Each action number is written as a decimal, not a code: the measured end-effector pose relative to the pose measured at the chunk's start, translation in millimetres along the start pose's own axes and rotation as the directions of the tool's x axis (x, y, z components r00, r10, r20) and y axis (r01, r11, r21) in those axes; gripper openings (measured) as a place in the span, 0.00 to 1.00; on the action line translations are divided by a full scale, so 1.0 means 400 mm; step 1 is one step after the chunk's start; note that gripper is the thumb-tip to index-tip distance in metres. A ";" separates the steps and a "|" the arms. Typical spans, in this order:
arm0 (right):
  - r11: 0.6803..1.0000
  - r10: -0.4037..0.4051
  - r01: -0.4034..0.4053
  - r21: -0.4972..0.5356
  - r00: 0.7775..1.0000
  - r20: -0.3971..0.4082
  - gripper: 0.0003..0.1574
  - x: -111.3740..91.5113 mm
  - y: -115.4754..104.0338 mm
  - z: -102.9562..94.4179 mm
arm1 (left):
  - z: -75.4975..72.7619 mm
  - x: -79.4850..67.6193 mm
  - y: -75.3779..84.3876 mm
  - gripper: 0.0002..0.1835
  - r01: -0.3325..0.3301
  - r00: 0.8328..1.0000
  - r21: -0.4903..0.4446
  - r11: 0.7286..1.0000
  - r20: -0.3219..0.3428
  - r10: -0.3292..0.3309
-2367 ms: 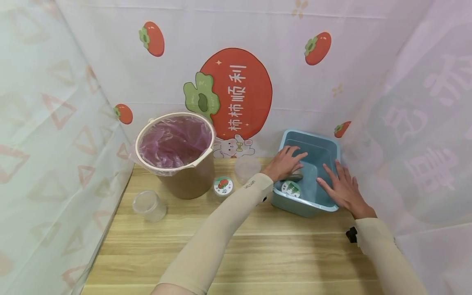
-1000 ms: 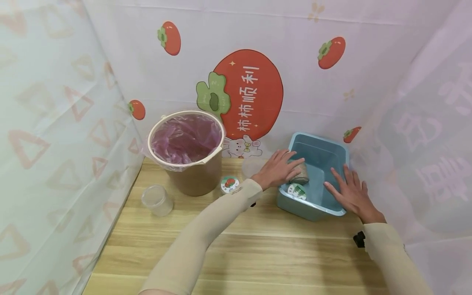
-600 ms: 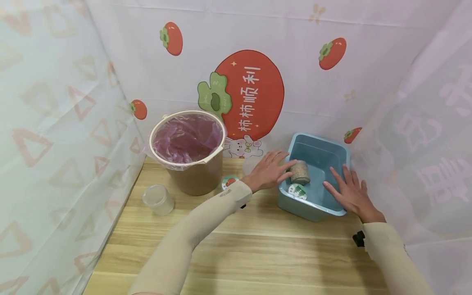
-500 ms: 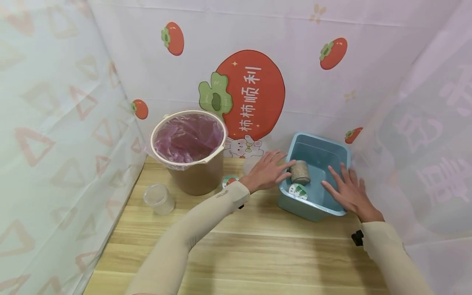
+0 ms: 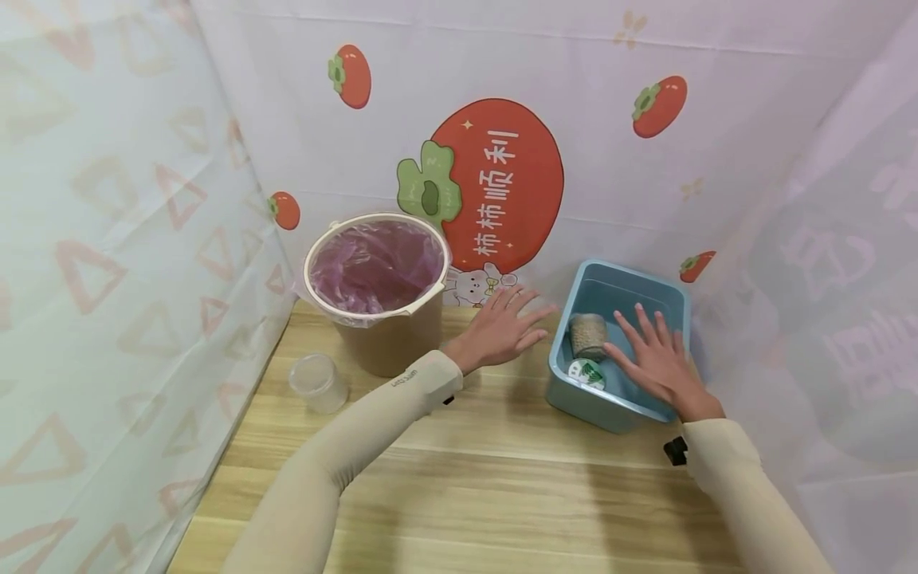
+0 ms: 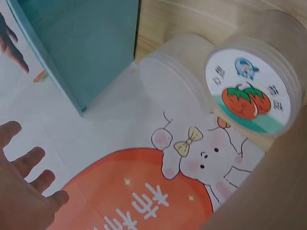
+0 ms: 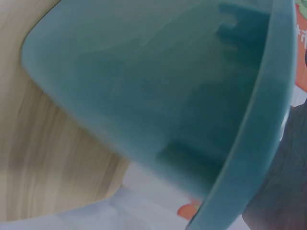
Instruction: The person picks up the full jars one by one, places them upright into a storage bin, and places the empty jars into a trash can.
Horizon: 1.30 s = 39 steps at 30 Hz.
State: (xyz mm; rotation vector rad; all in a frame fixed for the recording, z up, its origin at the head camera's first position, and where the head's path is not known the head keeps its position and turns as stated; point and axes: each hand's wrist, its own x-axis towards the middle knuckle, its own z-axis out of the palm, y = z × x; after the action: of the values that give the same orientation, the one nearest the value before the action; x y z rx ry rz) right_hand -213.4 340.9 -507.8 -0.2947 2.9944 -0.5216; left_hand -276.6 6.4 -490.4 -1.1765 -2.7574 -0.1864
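Observation:
My left hand (image 5: 498, 328), fingers spread, hovers between the bin and the blue basin (image 5: 591, 408) and holds nothing. Over the basin's right side is my right hand (image 5: 656, 359), its fingers also spread. Inside the basin are a jar (image 5: 588, 336) with grainy beige contents and a white lid (image 5: 586, 373) with a green picture. The left wrist view shows the left hand's fingers (image 6: 29, 160) apart from two jars: one has a red-fruit label on its lid (image 6: 252, 91), the other a plain lid (image 6: 172, 88). In the head view, my left hand and sleeve largely hide those two.
A brown bin (image 5: 390, 343) lined with a purple bag stands at the back left. Nearer on the wooden table (image 5: 459, 494) is a clear plastic jar (image 5: 319, 384). Printed cloth (image 5: 610, 199) walls in the back and both sides.
My left hand has withdrawn leftward out of the basin, uncovering the beige jar. My right hand has shifted from the basin's right rim inward over it. The head view has turned slightly.

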 end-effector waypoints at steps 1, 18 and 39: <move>1.000 -0.004 0.004 0.007 1.000 0.002 0.54 0.005 -0.008 0.000 | -0.008 -0.006 -0.006 0.31 0.008 1.000 -0.006 1.000 0.002 -0.008; 0.998 -0.069 0.069 0.010 0.997 0.035 0.54 0.067 -0.123 0.014 | -0.149 -0.115 -0.088 0.32 0.102 0.995 0.059 0.993 -0.011 -0.102; 0.984 -0.175 0.175 -0.032 0.985 0.009 0.53 0.145 -0.281 0.050 | -0.237 -0.257 -0.220 0.32 0.216 0.975 -0.016 0.976 -0.055 -0.217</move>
State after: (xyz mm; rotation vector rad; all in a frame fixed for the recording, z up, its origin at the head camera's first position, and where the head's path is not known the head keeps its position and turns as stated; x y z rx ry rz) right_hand -248.1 218.9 -491.1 -0.5648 2.9893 -0.4860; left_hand -262.5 -142.6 -420.4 -0.8560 -2.8334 -0.2519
